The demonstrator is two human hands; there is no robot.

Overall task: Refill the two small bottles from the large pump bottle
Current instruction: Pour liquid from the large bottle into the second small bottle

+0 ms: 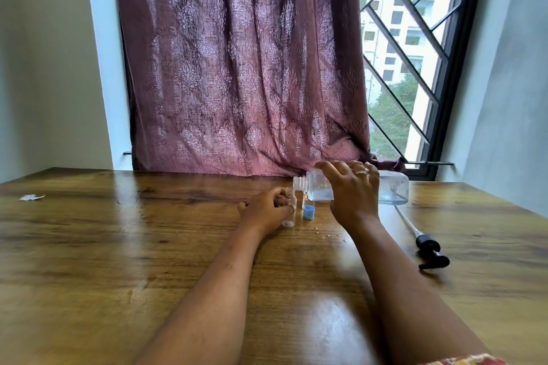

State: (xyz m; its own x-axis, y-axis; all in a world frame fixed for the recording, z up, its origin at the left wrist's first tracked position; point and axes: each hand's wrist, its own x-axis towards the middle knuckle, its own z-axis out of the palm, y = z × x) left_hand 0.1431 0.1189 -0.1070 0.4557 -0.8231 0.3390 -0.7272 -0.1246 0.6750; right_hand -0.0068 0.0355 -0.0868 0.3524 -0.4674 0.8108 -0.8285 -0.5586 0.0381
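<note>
Large pump bottle [391, 188] lies almost sideways above the wooden counter [118, 246], gripped by the right hand [353, 195], its open neck just over the small bottle [290, 210]. Left hand [267, 212] is closed around this uncapped bottle, which stands upright. A blue cap [309, 212] stands beside it; the black pump [428, 249] lies apart, at the right.

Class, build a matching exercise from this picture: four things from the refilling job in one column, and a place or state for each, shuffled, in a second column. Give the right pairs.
Things
1. large bottle
2. small bottle
3. pump head
4. blue cap

States
A. lying on the table, right of the arms
B. tipped on its side in the right hand
C. standing on the table between the hands
D. upright, open, held by the left hand

Pairs: 1-B, 2-D, 3-A, 4-C
</note>
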